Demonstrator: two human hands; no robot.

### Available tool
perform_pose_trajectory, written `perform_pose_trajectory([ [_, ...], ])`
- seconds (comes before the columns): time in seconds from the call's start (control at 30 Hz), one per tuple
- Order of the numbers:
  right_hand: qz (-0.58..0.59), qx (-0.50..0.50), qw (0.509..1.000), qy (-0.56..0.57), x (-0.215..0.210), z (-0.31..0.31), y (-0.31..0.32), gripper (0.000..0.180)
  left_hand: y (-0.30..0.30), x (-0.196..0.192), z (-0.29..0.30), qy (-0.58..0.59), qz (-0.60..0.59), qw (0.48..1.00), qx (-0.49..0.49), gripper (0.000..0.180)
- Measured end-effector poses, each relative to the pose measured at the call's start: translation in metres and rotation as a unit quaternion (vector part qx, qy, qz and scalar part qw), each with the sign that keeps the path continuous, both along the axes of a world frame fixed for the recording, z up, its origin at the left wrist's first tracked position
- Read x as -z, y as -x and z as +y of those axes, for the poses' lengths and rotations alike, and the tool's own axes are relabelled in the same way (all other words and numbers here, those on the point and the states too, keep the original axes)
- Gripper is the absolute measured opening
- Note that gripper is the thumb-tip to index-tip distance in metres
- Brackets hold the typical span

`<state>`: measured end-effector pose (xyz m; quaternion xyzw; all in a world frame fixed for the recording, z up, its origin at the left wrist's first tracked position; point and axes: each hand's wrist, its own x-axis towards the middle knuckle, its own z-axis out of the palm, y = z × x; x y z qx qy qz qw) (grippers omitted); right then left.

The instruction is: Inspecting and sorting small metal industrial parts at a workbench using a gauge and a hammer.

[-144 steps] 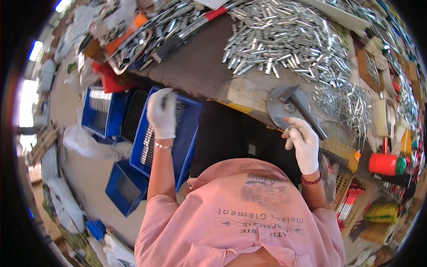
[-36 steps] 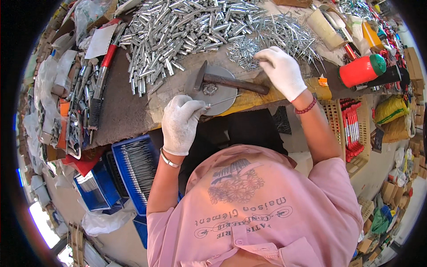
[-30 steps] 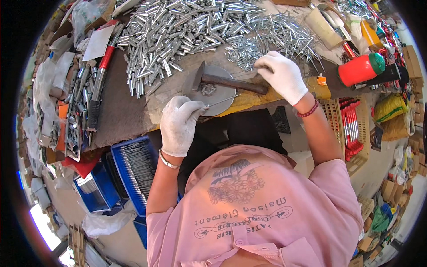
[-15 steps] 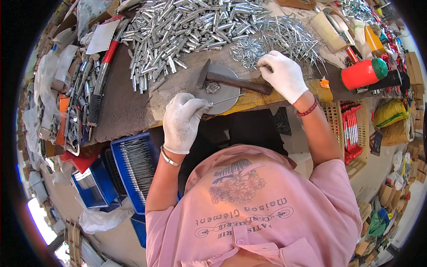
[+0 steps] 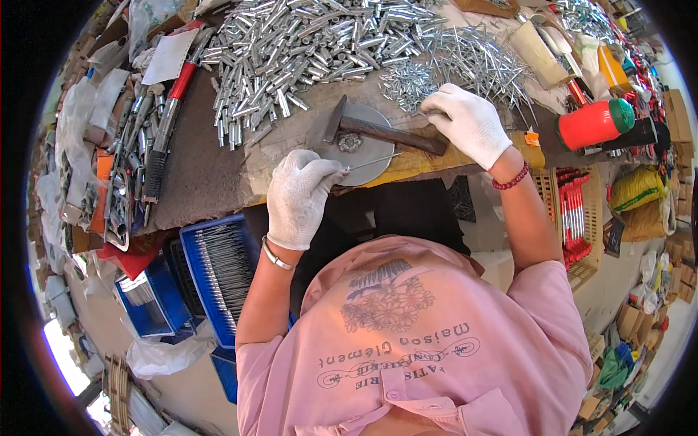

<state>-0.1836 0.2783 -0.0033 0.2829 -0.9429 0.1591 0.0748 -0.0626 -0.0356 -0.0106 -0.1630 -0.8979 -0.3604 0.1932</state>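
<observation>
My left hand (image 5: 297, 198), in a white knit glove, is closed in a pinch on a thin metal rod (image 5: 374, 160), which points right over a round grey metal plate (image 5: 374, 116). Across that plate lies a hammer (image 5: 385, 134), its head to the left and its wooden handle to the right. Just beyond the handle's end, my gloved right hand (image 5: 469, 123) has thumb and forefinger pinched together beside a heap of small silver pins (image 5: 408, 83). A tiny thing seems to show at those fingertips, too small to name.
A large heap of silver metal tubes (image 5: 305, 54) covers the far bench, with long thin rods (image 5: 483, 58) to its right. A red bottle with a green end (image 5: 595, 123) lies at right. Below left stands a blue crate (image 5: 190, 236) of rods; a yellow crate (image 5: 592, 254) holds red-handled tools.
My right hand has shifted slightly right and away from the pin heap, fingers still pinched. The left hand keeps its place with the rod.
</observation>
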Motion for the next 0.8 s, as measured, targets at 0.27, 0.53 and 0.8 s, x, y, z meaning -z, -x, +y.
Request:
perform_pose_trajectory([
  [0.27, 0.026, -0.018, 0.999, -0.029, 0.003, -0.007, 0.002, 0.008, -0.001, 0.0, -0.001, 0.003, 0.0, 1.0, 0.001, 0.014],
  [0.53, -0.018, 0.007, 0.999, -0.041, -0.002, -0.01, 0.005, 0.005, 0.0, 0.007, -0.001, -0.015, 0.013, 1.0, -0.006, 0.015],
  [0.8, -0.043, 0.006, 0.983, 0.18, -0.023, -0.042, -0.025, 0.023, -0.001, 0.014, -0.002, -0.009, 0.034, 0.999, -0.018, 0.015],
])
